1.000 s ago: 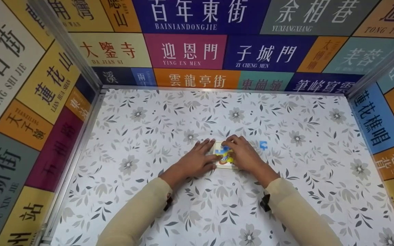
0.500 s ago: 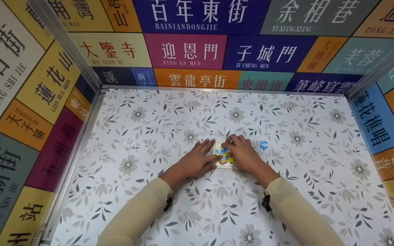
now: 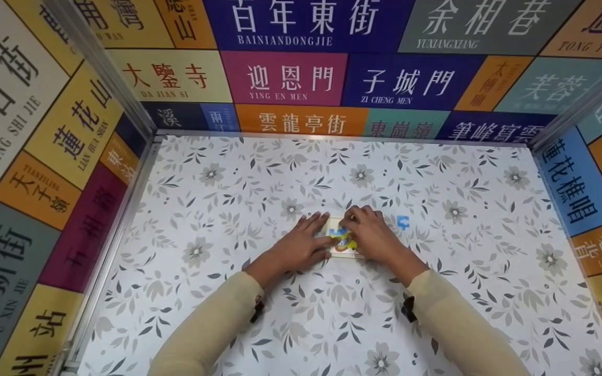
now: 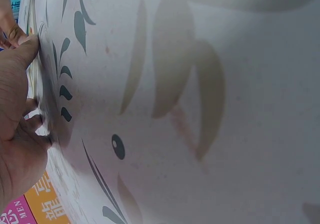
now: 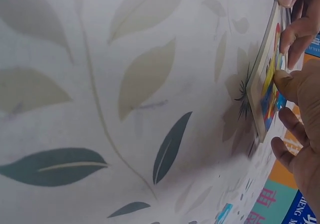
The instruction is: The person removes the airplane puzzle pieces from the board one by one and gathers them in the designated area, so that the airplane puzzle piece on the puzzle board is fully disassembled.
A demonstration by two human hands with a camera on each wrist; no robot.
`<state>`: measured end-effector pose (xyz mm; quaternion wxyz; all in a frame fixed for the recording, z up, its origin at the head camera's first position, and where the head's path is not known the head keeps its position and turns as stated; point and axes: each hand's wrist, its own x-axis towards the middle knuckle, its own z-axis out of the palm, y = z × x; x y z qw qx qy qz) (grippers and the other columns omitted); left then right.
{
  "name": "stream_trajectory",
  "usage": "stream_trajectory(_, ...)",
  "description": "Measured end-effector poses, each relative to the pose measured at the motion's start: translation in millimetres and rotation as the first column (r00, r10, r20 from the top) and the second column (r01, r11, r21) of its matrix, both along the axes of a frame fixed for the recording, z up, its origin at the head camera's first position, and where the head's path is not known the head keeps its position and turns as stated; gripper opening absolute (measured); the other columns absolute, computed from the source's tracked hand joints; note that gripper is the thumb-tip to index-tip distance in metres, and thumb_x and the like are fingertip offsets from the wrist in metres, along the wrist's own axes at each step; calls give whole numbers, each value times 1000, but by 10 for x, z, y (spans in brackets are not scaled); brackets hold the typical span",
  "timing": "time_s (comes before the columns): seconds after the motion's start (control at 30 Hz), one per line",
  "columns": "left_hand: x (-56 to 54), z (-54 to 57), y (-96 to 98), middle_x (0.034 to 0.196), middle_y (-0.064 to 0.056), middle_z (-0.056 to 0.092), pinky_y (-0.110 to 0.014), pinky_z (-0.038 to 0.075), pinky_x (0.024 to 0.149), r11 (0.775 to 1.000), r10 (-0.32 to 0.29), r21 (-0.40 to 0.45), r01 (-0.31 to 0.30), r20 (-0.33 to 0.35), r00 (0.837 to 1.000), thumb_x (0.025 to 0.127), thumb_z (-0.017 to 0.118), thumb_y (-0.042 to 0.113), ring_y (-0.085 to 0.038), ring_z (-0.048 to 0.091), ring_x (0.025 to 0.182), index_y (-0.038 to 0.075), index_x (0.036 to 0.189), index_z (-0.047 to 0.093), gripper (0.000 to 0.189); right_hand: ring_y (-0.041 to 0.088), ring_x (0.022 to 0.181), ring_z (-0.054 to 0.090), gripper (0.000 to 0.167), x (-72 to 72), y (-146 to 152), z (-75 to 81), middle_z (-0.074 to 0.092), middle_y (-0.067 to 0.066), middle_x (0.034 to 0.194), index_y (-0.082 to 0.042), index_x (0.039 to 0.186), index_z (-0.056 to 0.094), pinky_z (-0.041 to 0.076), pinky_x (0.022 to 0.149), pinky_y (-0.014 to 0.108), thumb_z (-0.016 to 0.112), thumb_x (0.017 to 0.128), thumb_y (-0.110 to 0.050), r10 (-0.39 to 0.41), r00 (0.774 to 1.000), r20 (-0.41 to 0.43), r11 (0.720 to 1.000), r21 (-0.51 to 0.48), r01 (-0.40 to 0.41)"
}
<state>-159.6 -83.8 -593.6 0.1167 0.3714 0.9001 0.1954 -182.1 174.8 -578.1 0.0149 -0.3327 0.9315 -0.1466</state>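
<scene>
A small wooden jigsaw board (image 3: 345, 256) with a cream rim and a yellow, blue and red picture lies flat on the table between both hands. My left hand (image 3: 303, 243) holds it steady at the left side, fingers spread and fairly straight, thumb reaching onto the picture. From the right, my right hand (image 3: 377, 237) bends its fingers over the board and pinches a blue puzzle piece (image 5: 281, 101), mostly hidden by the fingertips. In the right wrist view, the right thumb touches the picture. Another blue puzzle piece (image 3: 403, 222) lies loose on the table right of the board.
White cloth with grey flowers and leaves covers the table (image 3: 259, 177). Upright panels with coloured Chinese place-name signs (image 3: 290, 78) stand at the back, left and right. Metal strips (image 3: 107, 261) run along the table's side edges.
My right fingertips shift slightly on the board, and the blue part beneath them shows differently. My left hand and the loose piece stay where they were.
</scene>
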Motion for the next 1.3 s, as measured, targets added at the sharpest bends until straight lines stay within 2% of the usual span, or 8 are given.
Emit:
stream_trajectory(0.4, 3, 14, 5, 183, -25, 20, -67, 22, 137, 1000, 0, -12, 0, 1, 1000, 117, 52, 42, -48, 20, 171, 25, 160, 62, 47, 39, 117, 63, 19, -55, 40, 14, 66, 14, 129, -13, 119, 84, 52, 98, 69, 73, 106, -6, 21, 1000, -5, 999, -41, -21)
stream_trajectory(0.63, 3, 6, 9, 183, -26, 21, -66, 23, 137, 1000, -3, -12, 3, -6, 1000, 118, 51, 43, -48, 21, 170, 26, 160, 62, 47, 38, 124, 63, 24, -57, 69, 3, 69, 11, 133, -17, 126, 81, 49, 105, 70, 68, 109, -6, -4, 1000, 12, 998, -57, 4)
stream_trajectory(0.77, 0, -4, 2, 183, -27, 21, -68, 23, 137, 1000, -1, 7, 1, 0, 1000, 117, 53, 40, -50, 21, 170, 24, 159, 63, 46, 37, 128, 64, 26, -52, 114, -23, 72, 7, 135, -20, 128, 80, 44, 115, 75, 68, 109, -8, -9, 1000, -22, 998, -66, 7)
stream_trajectory(0.8, -18, -81, -14, 183, -26, 21, -66, 22, 137, 1000, -7, 15, 7, -21, 1000, 117, 51, 45, -48, 20, 171, 25, 159, 63, 47, 36, 128, 64, 26, -51, 127, -29, 73, 7, 135, -21, 129, 80, 42, 116, 76, 68, 109, -8, -11, 999, -33, 998, -69, 9)
stream_trajectory(0.9, -24, -94, -14, 183, -27, 21, -68, 21, 137, 999, -10, 34, 10, -13, 1000, 117, 52, 43, -50, 20, 170, 24, 159, 63, 47, 35, 127, 65, 26, -41, 180, -28, 75, 5, 133, -21, 128, 81, 40, 118, 80, 69, 108, -9, -21, 998, -61, 997, -76, 16)
stream_trajectory(1.0, -23, -90, -12, 183, -27, 19, -67, 20, 138, 1000, -12, 25, 13, -12, 1000, 117, 50, 44, -49, 19, 171, 25, 160, 62, 48, 35, 127, 65, 26, -28, 244, -26, 76, 4, 132, -21, 128, 81, 40, 117, 81, 72, 107, -8, -31, 996, -81, 996, -87, 24)
stream_trajectory(1.03, -5, -17, 3, 182, -28, 20, -68, 21, 137, 1000, -7, 19, 7, 10, 1000, 117, 53, 39, -50, 20, 170, 24, 160, 62, 46, 35, 127, 65, 26, -22, 268, -26, 76, 4, 132, -20, 127, 81, 40, 116, 81, 73, 106, -8, -34, 996, -88, 996, -90, 26)
stream_trajectory(1.3, -4, -22, 14, 183, -26, 20, -66, 20, 138, 1000, -4, -2, 4, 8, 1000, 118, 51, 41, -49, 20, 171, 26, 161, 61, 47, 38, 127, 64, 27, 23, 540, -20, 77, 6, 130, -18, 123, 83, 38, 115, 84, 80, 100, -4, -55, 988, -144, 995, -94, 42)
